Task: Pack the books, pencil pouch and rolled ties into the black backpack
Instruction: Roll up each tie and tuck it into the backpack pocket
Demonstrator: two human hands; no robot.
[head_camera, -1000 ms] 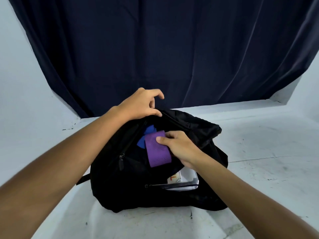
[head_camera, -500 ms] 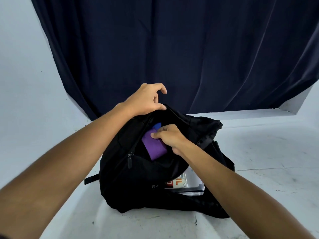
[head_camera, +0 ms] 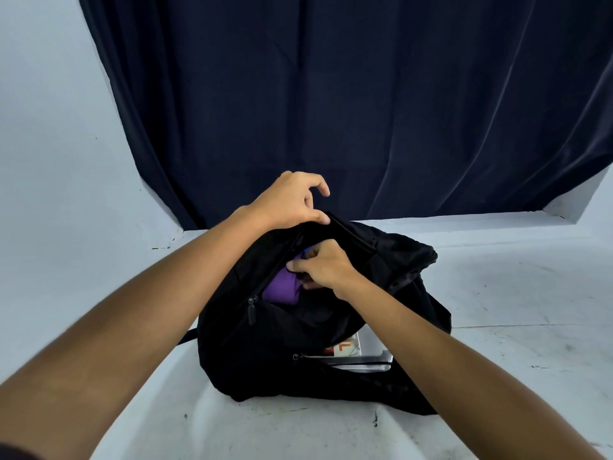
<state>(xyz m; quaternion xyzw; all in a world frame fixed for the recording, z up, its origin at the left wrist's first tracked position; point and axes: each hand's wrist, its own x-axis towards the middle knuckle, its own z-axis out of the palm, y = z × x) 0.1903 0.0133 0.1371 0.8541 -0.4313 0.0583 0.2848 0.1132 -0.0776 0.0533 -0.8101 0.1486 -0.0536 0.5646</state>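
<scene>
The black backpack stands on the white surface with an upper pocket unzipped. My left hand pinches the top edge of that pocket and holds it up. My right hand grips a purple rolled tie, which sits mostly inside the pocket. A sliver of something blue shows behind my right hand's fingers. Lower down, a book with a white cover and red marks shows through a second open zip.
A dark navy curtain hangs behind the backpack. The white surface stretches to the right and front, scuffed in places. A white wall stands at the left.
My right hand has pushed the purple tie deeper into the pocket; less of it shows. My left hand keeps its hold on the pocket's edge. The view has tilted slightly.
</scene>
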